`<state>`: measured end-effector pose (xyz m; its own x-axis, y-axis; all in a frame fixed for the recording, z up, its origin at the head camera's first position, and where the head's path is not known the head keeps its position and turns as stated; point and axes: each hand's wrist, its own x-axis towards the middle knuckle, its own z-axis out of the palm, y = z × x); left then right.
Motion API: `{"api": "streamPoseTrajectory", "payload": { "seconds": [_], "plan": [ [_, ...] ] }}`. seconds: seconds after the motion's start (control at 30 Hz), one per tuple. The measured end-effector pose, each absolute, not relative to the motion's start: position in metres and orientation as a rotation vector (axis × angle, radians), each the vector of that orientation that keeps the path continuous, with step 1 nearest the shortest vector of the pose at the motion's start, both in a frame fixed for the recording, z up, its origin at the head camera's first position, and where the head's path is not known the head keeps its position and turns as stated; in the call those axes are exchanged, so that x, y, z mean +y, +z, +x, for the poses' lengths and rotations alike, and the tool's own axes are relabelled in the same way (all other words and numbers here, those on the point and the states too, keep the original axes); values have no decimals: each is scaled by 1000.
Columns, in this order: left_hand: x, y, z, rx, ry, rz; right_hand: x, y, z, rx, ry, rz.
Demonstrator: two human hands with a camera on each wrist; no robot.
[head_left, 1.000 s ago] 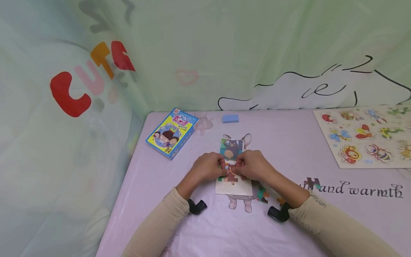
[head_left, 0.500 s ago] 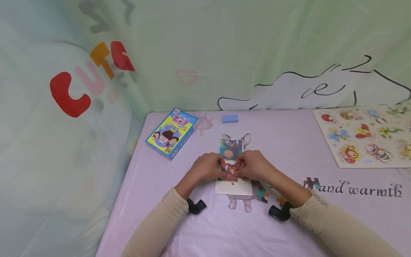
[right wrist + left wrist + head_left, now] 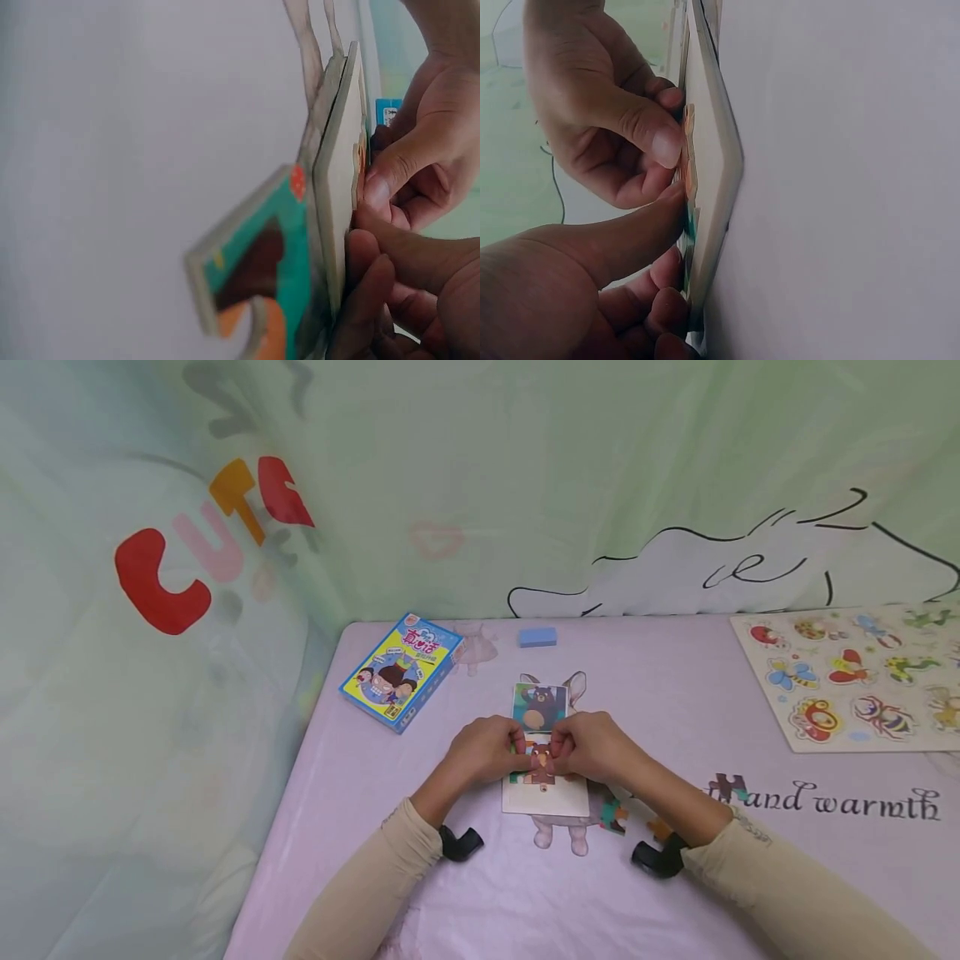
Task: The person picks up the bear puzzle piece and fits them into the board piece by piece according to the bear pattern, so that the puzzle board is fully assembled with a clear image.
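Small jigsaw pieces (image 3: 542, 779) with a brown bear are joined on a pale puzzle board (image 3: 555, 803). My left hand (image 3: 489, 747) is at their left side, its thumb laid on the bear pieces and its fingers curled by the board's edge. From the right, my right hand (image 3: 596, 746) holds the same pieces between thumb and curled fingertips. Both thumb tips meet over the bear, as the left wrist view also shows along the row of pieces (image 3: 690, 161). The hands partly cover the picture. Directly above the board lies a bear picture card (image 3: 542, 706).
Loose puzzle pieces lie right of the board: a teal-and-orange one (image 3: 614, 816), an orange one (image 3: 658, 829) partly behind the right wrist, and a brown-and-teal one (image 3: 730, 787). Farther off are a yellow-and-blue box (image 3: 402, 672), a blue block (image 3: 537, 637) and an insect puzzle board (image 3: 855, 681).
The thumbs shift slightly over the bear pieces, moving toward the body and then a little back. Board, card and loose pieces stay put.
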<state>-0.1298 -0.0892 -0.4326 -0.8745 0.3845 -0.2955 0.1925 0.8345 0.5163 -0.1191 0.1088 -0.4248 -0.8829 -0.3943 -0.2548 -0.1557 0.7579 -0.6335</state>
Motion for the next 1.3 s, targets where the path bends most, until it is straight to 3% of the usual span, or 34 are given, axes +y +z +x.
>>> {"api": "streamPoseTrajectory", "payload": {
  "seconds": [0.33,0.93,1.3],
  "plan": [
    [-92,-430,-132,2547,735,450,109,-422,-111,2562,-867,-425],
    [-94,-429,-132,2541,735,492,108,-420,-109,2628,-779,-662],
    [-95,-429,-132,2528,734,465,110,-423,-115,2571,-726,-992]
  ]
}}
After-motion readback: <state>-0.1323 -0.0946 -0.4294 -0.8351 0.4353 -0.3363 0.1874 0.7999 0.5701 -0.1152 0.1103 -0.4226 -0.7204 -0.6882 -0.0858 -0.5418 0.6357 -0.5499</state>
